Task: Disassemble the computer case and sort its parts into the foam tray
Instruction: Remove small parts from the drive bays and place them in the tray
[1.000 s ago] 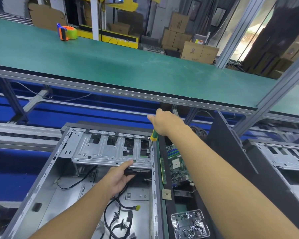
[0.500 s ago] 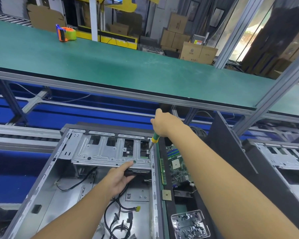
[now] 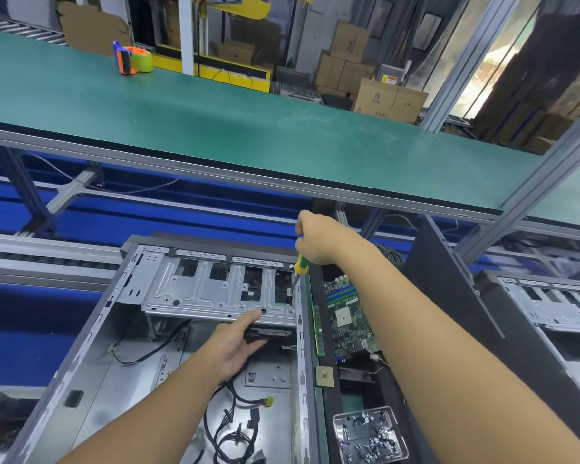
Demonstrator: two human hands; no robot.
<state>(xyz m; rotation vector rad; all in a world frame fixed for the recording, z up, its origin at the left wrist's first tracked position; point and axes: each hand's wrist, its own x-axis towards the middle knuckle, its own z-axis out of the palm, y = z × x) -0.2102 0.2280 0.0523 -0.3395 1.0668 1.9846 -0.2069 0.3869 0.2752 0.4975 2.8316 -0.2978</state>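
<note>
Grey computer case (image 3: 91, 356) lies open; foam tray (image 3: 329, 406) beside.

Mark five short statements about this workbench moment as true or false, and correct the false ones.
1. The right hand grips a green-and-yellow screwdriver whose tip meets the right end of the drive cage. True.
2. The left hand holds a loose cable. False: it holds the drive cage's front edge, thumb on top.
3. The tape dispenser lies inside the computer case. False: it sits on the green shelf above.
4. A clear tray right of the computer case holds screws. True.
5. The motherboard lies inside the computer case. False: it lies outside, to its right.
</note>
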